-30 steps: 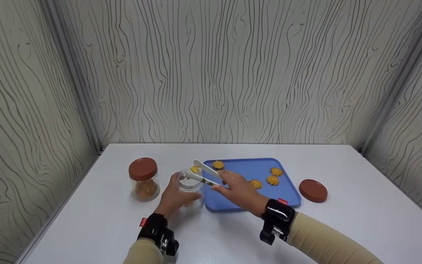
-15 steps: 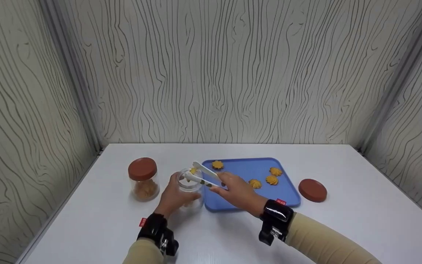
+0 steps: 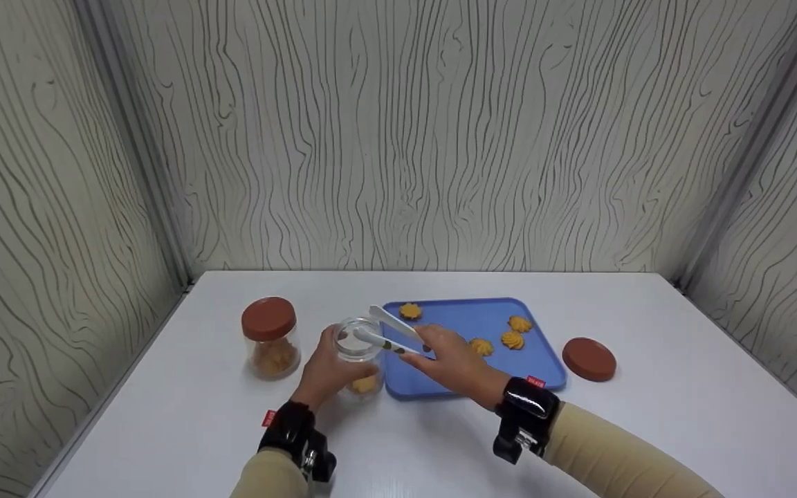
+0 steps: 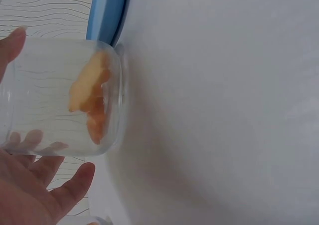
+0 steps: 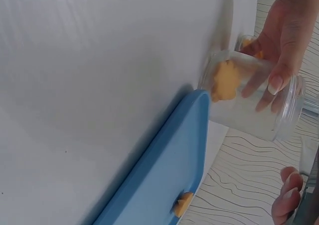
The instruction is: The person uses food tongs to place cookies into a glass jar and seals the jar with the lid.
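The palm side of the right hand [image 3: 455, 358] is hidden in the head view, and in the right wrist view the hand is cut off at the edge. Part of the tray [image 3: 468, 318] is covered by that hand. Whether the lower tip of the tongs [image 3: 395, 321] is inside the clear jar [image 3: 360, 356] or just above its mouth cannot be told. The cookies [image 4: 89, 83] in the jar overlap, so their count is hard to make out.

The jar is held upright by the left hand [image 3: 329, 372], fingers and thumb curved around its side; the cookies lie below that grip, on the jar's bottom. The tongs are pinched by the right hand, their 2 arms spread.

Beneath and beyond the right hand, 4 ridged, golden cookies are seen on the smooth blue tray. A round, reddish-brown lid [image 3: 589, 359] is placed right of that hand; a lidded jar [image 3: 272, 356] is seen left of the left hand.
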A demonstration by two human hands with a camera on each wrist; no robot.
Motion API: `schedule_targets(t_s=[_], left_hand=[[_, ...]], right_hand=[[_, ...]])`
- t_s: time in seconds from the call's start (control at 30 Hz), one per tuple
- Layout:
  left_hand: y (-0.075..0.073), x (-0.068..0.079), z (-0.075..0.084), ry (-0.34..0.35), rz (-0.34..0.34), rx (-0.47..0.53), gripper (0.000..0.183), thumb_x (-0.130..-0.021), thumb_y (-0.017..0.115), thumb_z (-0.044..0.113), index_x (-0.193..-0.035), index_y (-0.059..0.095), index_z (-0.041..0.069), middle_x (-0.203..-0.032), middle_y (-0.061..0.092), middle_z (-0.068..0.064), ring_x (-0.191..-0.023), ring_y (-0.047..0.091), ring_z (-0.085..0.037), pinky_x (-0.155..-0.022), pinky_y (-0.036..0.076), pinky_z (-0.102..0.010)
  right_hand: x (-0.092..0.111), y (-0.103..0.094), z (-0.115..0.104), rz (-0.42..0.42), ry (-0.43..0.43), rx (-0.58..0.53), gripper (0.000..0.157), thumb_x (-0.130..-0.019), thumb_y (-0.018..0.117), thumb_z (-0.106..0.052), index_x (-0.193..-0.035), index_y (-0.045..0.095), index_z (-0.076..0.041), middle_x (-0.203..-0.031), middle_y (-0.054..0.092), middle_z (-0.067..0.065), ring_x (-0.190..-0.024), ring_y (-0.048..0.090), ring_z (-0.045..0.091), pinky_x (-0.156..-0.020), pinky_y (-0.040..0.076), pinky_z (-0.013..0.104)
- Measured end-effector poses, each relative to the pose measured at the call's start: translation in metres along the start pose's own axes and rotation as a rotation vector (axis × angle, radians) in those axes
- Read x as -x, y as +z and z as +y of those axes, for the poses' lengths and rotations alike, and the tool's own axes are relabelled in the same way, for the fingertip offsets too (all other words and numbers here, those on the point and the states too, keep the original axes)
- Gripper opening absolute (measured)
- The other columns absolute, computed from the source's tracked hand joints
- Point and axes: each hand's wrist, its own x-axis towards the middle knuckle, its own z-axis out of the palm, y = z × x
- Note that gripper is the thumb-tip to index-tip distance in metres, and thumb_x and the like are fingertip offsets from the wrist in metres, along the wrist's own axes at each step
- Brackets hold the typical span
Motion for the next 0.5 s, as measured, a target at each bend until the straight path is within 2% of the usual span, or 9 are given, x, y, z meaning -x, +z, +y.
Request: schedule_targets(t_s=[0.27,0.5], left_hand=[[0.001,-0.002,-0.001,-0.001,0.001,-0.010,0.105,-0.073,0.086,0.025,-0.150,0.019,0.001,-0.148,0.038,-0.022,-0.133,0.039,-0.038,-0.108,0.031,-0.057],[0.001,-0.002,-0.002,0.008,0.005,-0.018,0.103,-0.072,0.087,0.026,-0.149,0.023,0.002,-0.147,0.040,-0.021,-0.133,0.039,-0.037,-0.108,0.031,-0.056]], right_hand=[[0.002,-0.002,0.005,0.002,0.040,0.002,0.046,-0.095,0.063,-0.031,-0.130,0.058,-0.001,-0.098,0.059,0.004,-0.087,0.052,0.019,-0.070,0.046,0.036],[0.004,-0.005,0.011,0.014,0.070,0.007,0.047,-0.095,0.064,-0.030,-0.129,0.058,0.002,-0.102,0.061,0.009,-0.087,0.052,0.020,-0.070,0.047,0.037]])
